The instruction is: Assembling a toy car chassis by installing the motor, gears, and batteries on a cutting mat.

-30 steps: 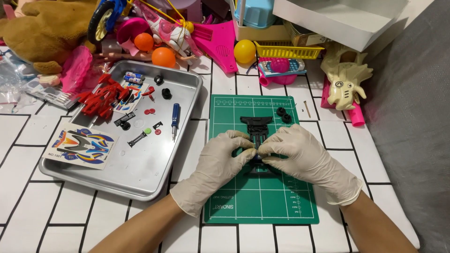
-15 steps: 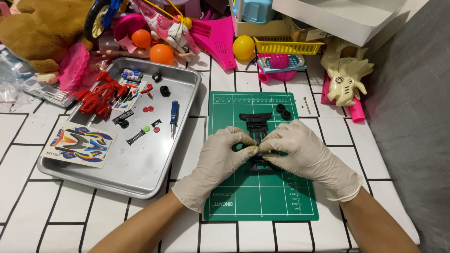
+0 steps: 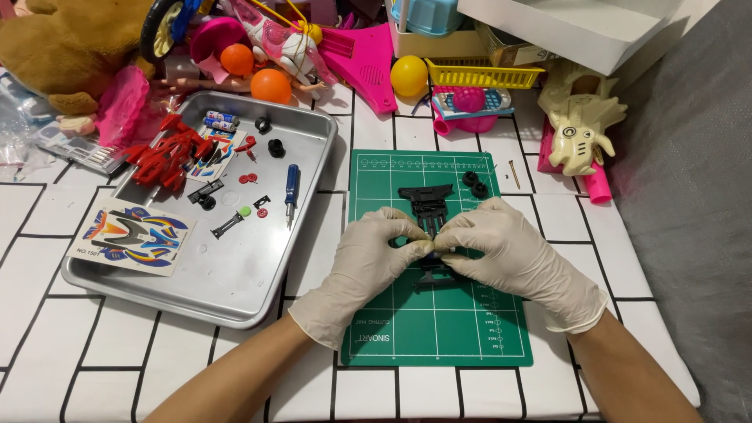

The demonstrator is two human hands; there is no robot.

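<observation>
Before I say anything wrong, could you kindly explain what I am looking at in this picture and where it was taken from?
The picture comes from a camera worn on a person's head, looking down at their own two gloved hands over a tiled table. There is no machine.

The left hand and right hand meet over a green cutting mat, fingertips pinching a black plastic chassis that lies on it. Two small black wheels sit near the mat's top edge.

Left of the mat is a metal tray holding a red car shell, a sticker sheet, a blue screwdriver and small parts.

Toys crowd the far edge, among them orange balls and a yellow ball.
</observation>
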